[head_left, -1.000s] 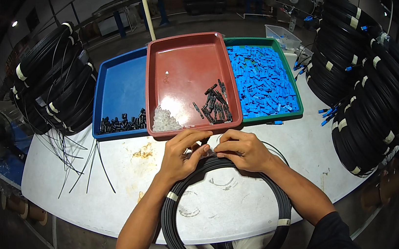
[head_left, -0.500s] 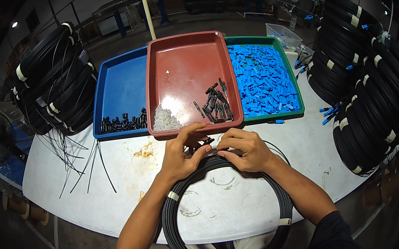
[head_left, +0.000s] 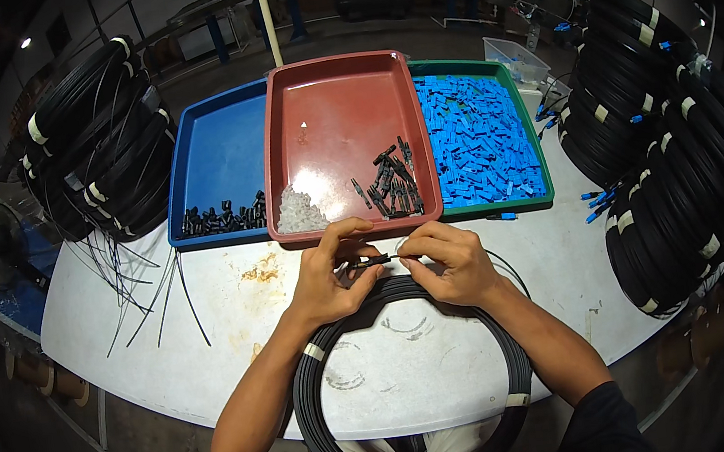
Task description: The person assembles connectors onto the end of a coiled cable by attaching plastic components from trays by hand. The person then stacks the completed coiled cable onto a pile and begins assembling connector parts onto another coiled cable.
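While left hand (head_left: 324,288) pinches connector (head_left: 373,260) and right hand (head_left: 453,265) cable (head_left: 395,256), floor (head_left: 440,46) surrounds stained table (head_left: 168,368).

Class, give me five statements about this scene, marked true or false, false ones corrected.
1. The left hand holds a black connector. True.
2. The red tray stands left of the blue tray. False: the red tray is right of the blue tray.
3. The green tray holds blue parts. True.
4. The white pieces lie in the green tray. False: the white pieces are in the red tray.
5. The right hand pinches a thin cable. True.
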`<state>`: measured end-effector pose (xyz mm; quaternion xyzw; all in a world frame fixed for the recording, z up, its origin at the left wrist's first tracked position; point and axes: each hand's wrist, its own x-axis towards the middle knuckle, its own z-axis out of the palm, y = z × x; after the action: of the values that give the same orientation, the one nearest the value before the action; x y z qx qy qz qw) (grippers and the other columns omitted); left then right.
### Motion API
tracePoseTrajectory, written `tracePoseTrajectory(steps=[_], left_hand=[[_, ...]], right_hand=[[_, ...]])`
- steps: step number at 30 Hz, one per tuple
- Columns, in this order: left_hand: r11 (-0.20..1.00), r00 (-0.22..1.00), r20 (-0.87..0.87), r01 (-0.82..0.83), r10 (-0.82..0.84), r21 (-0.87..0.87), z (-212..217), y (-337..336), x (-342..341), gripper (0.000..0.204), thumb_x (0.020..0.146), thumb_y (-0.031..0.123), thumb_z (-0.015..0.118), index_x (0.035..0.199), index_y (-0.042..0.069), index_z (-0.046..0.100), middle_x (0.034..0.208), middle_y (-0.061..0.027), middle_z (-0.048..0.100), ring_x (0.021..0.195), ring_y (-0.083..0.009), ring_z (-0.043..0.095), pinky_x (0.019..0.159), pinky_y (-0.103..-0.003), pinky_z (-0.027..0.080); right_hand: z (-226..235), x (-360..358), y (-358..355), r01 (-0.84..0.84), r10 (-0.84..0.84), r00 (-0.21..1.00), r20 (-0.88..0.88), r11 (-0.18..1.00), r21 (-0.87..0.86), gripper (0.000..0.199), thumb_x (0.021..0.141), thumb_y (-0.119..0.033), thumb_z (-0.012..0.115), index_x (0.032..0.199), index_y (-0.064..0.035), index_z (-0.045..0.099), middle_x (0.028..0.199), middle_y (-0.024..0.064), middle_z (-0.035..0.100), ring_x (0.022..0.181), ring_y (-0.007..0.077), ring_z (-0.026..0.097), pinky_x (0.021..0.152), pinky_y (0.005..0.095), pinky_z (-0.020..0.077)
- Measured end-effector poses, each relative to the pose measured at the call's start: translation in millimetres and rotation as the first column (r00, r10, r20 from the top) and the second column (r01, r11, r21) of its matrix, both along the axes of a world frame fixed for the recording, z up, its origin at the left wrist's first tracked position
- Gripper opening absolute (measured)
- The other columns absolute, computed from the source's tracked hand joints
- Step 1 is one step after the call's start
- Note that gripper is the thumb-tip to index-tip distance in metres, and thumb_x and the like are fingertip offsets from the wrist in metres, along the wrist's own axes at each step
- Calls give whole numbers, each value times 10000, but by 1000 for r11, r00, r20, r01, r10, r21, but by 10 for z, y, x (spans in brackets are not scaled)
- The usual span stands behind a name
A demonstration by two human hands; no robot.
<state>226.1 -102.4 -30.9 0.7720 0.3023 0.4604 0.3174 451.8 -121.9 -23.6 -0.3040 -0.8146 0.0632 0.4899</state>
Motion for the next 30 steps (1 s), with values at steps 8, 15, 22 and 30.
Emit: tracePoseTrajectory(steps=[8, 15, 22, 30], left_hand=[[998, 999, -4, 51, -51, -35, -11, 8, -19, 611, 791, 20, 806, 1311, 29, 484, 1046, -127, 705, 951, -166, 727, 719, -230, 539], [998, 998, -9, 63, -63, -13, -47, 30, -24, 607, 791, 14, 803, 1308, 21, 485, 1071, -116, 689, 943, -170, 730, 733, -239, 552], [998, 998, -1, 67, -67, -13, -48, 22, -40, 601, 788, 7, 811, 1295, 9, 488, 1161, -127, 647, 959, -163, 723, 791, -260, 571], [996, 993, 98, 53, -60, 69, -69, 33, 8, 544, 786, 24, 807, 1255, 26, 532, 953, -102, 736, 852, -146, 741, 666, -235, 543]], right_hand=[[-11, -12, -5, -29, 29, 999, 27, 1000, -1, 140, 761, 4, 743, 899, -19, 735, 847, 93, 697, 680, 225, 687, 594, 330, 560], [-31, -4, 0, -34, 34, 999, 39, 999, -6, 155, 752, 19, 751, 905, -6, 738, 851, 95, 701, 708, 206, 693, 617, 307, 559], [-29, -4, 1, -29, 29, 999, 33, 1000, -5, 160, 741, 28, 755, 895, -10, 739, 844, 93, 701, 698, 206, 695, 602, 308, 562], [-29, -11, 9, -29, 28, 999, 23, 1000, 6, 128, 750, -8, 747, 874, -36, 739, 827, 72, 692, 638, 207, 675, 556, 317, 551]])
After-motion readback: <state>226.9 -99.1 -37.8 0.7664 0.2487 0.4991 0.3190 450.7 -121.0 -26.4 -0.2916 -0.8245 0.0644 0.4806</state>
